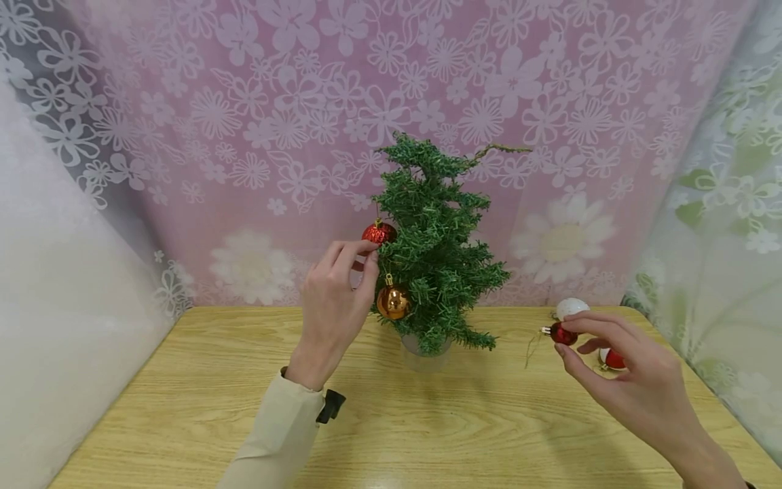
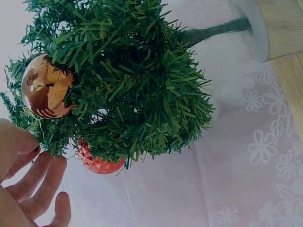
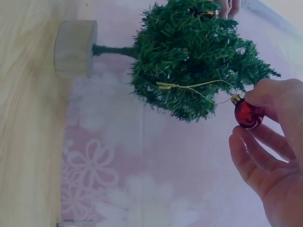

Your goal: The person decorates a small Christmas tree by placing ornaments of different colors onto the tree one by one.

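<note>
A small green Christmas tree (image 1: 436,238) stands upright on a pale round base (image 3: 73,48). On its left side hang a textured red bauble (image 1: 380,232) and, lower down, a shiny gold bauble (image 1: 392,302). My left hand (image 1: 332,299) is at that side, thumb and index finger pinching a branch tip just under the red bauble; in the left wrist view the other fingers (image 2: 45,189) spread loosely. To the right of the tree, my right hand (image 1: 635,373) pinches a small shiny red bauble (image 3: 248,115) between thumb and fingers, its gold string (image 3: 189,87) dangling free.
A white bauble (image 1: 572,308) and a red-and-white bauble (image 1: 613,358) lie on the wooden table (image 1: 391,428), behind and beside the right hand. A bare twig (image 1: 510,148) sticks out right near the treetop. A pink flowered cloth (image 1: 293,136) hangs behind.
</note>
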`<state>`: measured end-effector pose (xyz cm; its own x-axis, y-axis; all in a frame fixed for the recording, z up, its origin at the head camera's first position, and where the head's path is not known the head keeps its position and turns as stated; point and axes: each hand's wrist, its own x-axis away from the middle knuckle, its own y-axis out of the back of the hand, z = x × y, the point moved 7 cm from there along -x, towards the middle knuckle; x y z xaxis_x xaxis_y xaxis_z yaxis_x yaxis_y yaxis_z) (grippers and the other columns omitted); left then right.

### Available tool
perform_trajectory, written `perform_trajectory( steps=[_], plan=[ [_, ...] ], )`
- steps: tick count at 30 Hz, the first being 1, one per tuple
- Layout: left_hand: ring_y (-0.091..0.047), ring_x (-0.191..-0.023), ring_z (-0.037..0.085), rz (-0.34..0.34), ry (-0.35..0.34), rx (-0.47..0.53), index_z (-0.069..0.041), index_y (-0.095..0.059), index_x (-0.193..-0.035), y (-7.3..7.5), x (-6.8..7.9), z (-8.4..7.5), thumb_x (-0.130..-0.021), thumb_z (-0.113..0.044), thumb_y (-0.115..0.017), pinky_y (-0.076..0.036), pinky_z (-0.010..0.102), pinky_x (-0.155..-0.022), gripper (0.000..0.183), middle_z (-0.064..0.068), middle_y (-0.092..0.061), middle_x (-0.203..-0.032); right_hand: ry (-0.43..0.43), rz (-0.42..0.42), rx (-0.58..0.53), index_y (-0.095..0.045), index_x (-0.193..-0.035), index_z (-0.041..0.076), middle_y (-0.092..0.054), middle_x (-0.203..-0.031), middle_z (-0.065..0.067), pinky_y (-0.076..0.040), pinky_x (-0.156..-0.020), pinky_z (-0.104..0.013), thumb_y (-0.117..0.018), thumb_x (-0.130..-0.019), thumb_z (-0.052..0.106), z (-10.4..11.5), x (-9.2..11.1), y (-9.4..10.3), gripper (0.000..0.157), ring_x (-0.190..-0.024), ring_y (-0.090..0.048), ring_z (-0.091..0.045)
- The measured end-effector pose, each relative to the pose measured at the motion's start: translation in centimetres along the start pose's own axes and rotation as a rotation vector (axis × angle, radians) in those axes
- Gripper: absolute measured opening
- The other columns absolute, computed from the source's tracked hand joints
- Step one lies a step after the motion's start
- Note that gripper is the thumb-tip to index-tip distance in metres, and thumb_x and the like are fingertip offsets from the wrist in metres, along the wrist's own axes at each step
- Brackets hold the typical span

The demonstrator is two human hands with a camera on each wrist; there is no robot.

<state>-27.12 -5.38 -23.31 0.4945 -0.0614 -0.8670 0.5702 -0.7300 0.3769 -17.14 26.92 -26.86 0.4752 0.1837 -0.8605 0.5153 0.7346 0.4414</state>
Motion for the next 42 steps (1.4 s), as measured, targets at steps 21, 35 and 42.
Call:
perform_trajectory(
  steps=[21,35,42],
  plan=[
    [-0.070,-0.089,0.024,-0.073,-0.163,-0.009,-0.009,-0.076,-0.107,1.3,1.5,-2.7,-0.097,-0.016,-0.066,-0.055,0.041,-0.075,0.016,0.009,-0.072,-0.107,0.080,-0.046,-0.088,-0.075,-0.096,-0.005,-0.072,-0.107,-0.002,-0.046,-0.069,-0.004,-0.067,-0.096,0.042,2.7,-2.1,-0.6,0.048,-0.087,-0.063,0.008],
    [-0.070,-0.092,0.017,0.020,-0.346,0.063,-0.014,-0.076,-0.102,1.0,4.7,-7.3,-0.097,-0.021,-0.066,-0.051,0.031,-0.070,0.014,0.002,-0.073,-0.104,0.164,-0.072,-0.187,-0.074,-0.093,-0.010,-0.073,-0.103,-0.012,-0.050,-0.081,-0.005,-0.071,-0.096,0.032,5.1,-3.2,-1.5,0.042,-0.089,-0.065,0.004],
    [-0.070,-0.093,0.013,0.067,-0.377,0.064,-0.017,-0.076,-0.099,0.1,6.0,-8.9,-0.092,-0.024,-0.074,-0.048,0.026,-0.069,0.010,-0.001,-0.073,-0.103,0.206,-0.068,-0.212,-0.074,-0.093,-0.008,-0.073,-0.101,-0.014,-0.051,-0.081,-0.006,-0.072,-0.095,0.030,6.4,-3.3,-2.1,0.038,-0.097,-0.068,0.001]
  ],
)
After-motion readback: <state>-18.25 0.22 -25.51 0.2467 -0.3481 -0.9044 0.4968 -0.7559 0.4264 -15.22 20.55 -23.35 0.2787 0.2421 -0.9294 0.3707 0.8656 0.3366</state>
